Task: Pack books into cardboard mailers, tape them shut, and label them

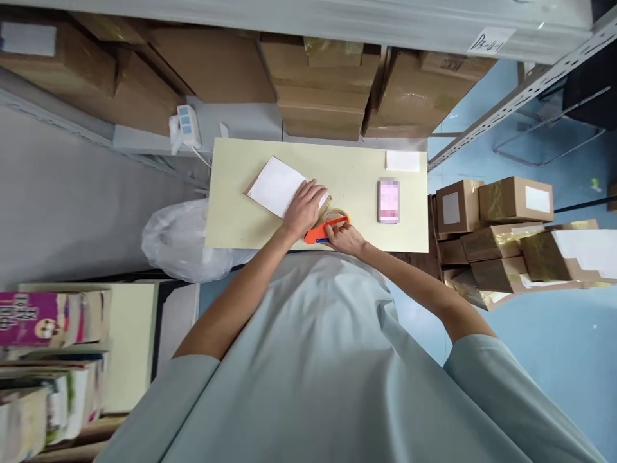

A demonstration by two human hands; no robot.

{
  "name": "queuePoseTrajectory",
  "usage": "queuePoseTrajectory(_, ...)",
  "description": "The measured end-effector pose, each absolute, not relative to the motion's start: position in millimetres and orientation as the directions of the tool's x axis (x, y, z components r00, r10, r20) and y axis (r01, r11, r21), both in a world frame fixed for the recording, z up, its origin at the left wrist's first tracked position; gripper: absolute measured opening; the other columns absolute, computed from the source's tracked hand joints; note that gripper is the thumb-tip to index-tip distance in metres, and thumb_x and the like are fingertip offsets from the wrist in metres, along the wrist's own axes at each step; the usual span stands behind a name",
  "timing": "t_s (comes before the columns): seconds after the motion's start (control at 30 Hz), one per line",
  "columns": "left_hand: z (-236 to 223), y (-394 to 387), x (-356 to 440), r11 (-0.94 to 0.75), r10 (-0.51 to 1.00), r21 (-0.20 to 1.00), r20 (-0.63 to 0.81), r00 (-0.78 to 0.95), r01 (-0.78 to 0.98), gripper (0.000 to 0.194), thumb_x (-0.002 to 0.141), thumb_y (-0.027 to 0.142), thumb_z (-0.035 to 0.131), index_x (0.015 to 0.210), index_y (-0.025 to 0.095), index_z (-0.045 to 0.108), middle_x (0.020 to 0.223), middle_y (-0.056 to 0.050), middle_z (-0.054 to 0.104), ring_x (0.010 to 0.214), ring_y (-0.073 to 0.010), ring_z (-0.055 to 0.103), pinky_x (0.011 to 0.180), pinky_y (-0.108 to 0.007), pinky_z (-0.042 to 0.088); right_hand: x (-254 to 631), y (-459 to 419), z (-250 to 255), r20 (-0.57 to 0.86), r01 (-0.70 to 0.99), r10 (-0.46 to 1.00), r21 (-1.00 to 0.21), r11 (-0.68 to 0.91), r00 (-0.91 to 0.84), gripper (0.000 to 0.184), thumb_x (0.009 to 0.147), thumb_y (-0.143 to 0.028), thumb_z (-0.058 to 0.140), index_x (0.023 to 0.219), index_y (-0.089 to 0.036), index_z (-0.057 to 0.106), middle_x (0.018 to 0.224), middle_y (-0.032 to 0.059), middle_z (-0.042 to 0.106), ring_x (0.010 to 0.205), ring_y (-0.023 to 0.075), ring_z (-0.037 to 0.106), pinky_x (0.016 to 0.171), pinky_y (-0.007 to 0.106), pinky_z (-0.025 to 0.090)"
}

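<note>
On the pale yellow table (pixel 231 193) lies a cardboard box (pixel 249 190) with a large white label (pixel 278 185) on top, turned at an angle. My left hand (pixel 304 204) rests flat over the right part of the box, fingers stretched out. Close beside it, my right hand (pixel 345 238) is wrapped round an orange tape dispenser (pixel 316 233) that carries a roll of tape (pixel 337 215). The dispenser is at the box's near right end; whether its tape touches the box I cannot tell. A phone (pixel 388 200) lies to the right.
White paper (pixel 403 161) lies at the table's back right corner. Large cartons (pixel 322 96) line the shelf behind, beside a white power strip (pixel 189 126). Several taped boxes (pixel 506 244) are piled on the right. A plastic bag (pixel 186 241) and stacked books (pixel 53 318) are on the left.
</note>
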State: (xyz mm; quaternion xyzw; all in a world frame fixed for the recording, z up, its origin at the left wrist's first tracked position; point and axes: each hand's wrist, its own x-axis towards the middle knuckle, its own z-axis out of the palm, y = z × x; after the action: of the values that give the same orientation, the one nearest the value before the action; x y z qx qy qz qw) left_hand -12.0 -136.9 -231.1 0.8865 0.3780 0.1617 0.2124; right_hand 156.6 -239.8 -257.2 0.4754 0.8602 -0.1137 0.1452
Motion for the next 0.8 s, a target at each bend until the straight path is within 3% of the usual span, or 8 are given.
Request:
queuePoseTrajectory(0.23, -224.7, -136.1, -15.0, -0.584, 0.745, 0.507, 0.023, 0.667, 0.634, 0.053, 0.105, 0.017, 0.035, 0.15, 0.017, 0.062, 0.156, -0.016, 0.063, 0.161, -0.0305, 0.041, 0.139, -0.059, 0.025, 161.6, -231.3, -243.7, -0.447, 0.881, 0.762, -0.178, 0.438, -0.469, 0.05, 0.119, -0.04, 0.024, 0.138, 0.001, 0.047, 0.108, 0.0308, 0.075, 0.097, 0.0322, 0.076, 0.086, 0.04, 0.045)
queuePoseTrajectory(0.43, -228.1, -132.2, -19.1, -0.57, 0.741, 0.502, -0.029, 0.671, 0.65, 0.052, 0.106, 0.021, 0.036, 0.151, 0.018, 0.062, 0.155, -0.015, 0.064, 0.161, -0.0317, 0.042, 0.138, -0.061, 0.026, 242.9, -180.3, -233.0, -0.491, 0.977, 0.846, -0.064, 0.204, -0.209, 0.054, 0.118, -0.037, 0.026, 0.146, 0.007, 0.041, 0.112, 0.0341, 0.075, 0.1, 0.0352, 0.075, 0.089, 0.043, 0.044)
queuePoseTrajectory(0.8, -224.3, -129.4, -19.9, -0.528, 0.739, 0.514, -0.113, 0.664, 0.675, 0.054, 0.109, 0.029, 0.033, 0.157, 0.022, 0.058, 0.16, -0.016, 0.06, 0.164, -0.0312, 0.038, 0.137, -0.064, 0.027, 240.5, -123.0, -241.1, -0.454, 0.916, 0.798, -0.138, 0.376, -0.396, 0.054, 0.117, -0.036, 0.027, 0.148, 0.006, 0.039, 0.119, 0.033, 0.074, 0.107, 0.0372, 0.074, 0.098, 0.048, 0.043)
